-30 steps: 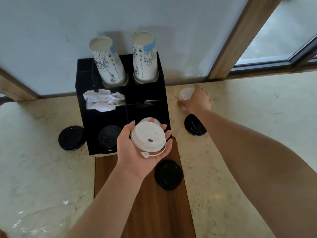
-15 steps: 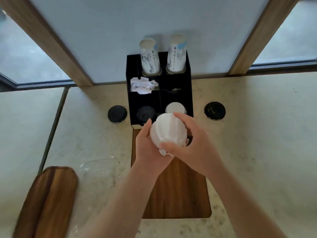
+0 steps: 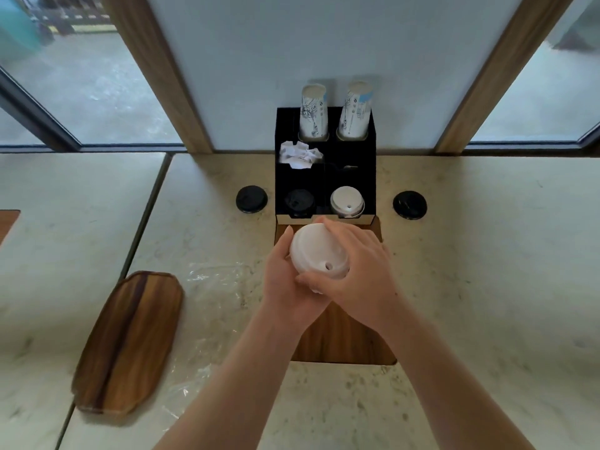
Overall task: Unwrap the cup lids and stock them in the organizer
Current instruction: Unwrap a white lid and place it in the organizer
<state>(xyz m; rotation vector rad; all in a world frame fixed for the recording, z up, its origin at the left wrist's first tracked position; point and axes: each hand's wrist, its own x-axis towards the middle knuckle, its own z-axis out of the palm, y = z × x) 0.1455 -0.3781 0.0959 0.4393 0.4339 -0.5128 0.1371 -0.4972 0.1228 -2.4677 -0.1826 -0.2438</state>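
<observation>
White lid stack held between both hands, just near of the organizer, above wood board. Left hand cupped under it, fingers wrapped on left side; right hand over right side, fingers closed on rim. More white lids in organizer's near-right slot, black lids near-left. Napkins mid-left; 2 cup stacks at far end. Loose black lid on surface to left, another to right. Clear wrap left of hands.
</observation>
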